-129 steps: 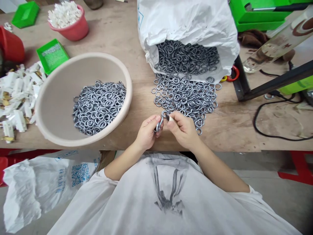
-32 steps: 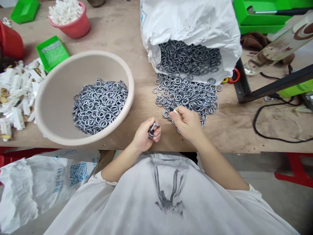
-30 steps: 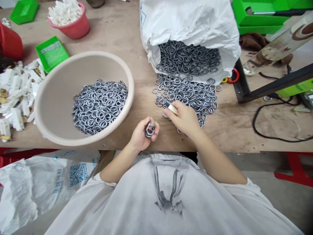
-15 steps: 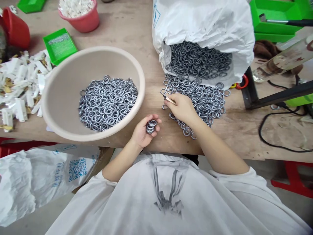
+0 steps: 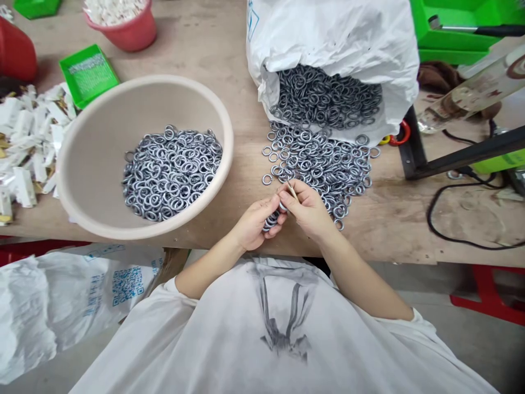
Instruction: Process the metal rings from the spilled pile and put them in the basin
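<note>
My left hand (image 5: 259, 223) is closed around several grey metal rings (image 5: 270, 220), cupped just in front of the table's near edge. My right hand (image 5: 308, 209) meets it at the fingertips and pinches a thin, pale stick with a dark tip (image 5: 292, 190). One ring shows between the two hands; which fingers bear it I cannot tell. Right behind my hands spreads a loose pile of rings (image 5: 315, 158), spilling from a white sack (image 5: 336, 33). To the left, a wide beige basin (image 5: 90, 142) holds a heap of the same rings (image 5: 172, 172).
White plastic parts (image 5: 28, 137) lie heaped at the far left. A small green tray (image 5: 88, 76) and a pink tub (image 5: 123, 27) stand behind the basin. On the right are a black metal frame (image 5: 414, 148), a black cable (image 5: 430, 219) and green bins (image 5: 455, 33).
My right hand has come from the loose pile down to my left hand, and the two now touch. My left hand has shifted slightly right. The camera view has moved a little.
</note>
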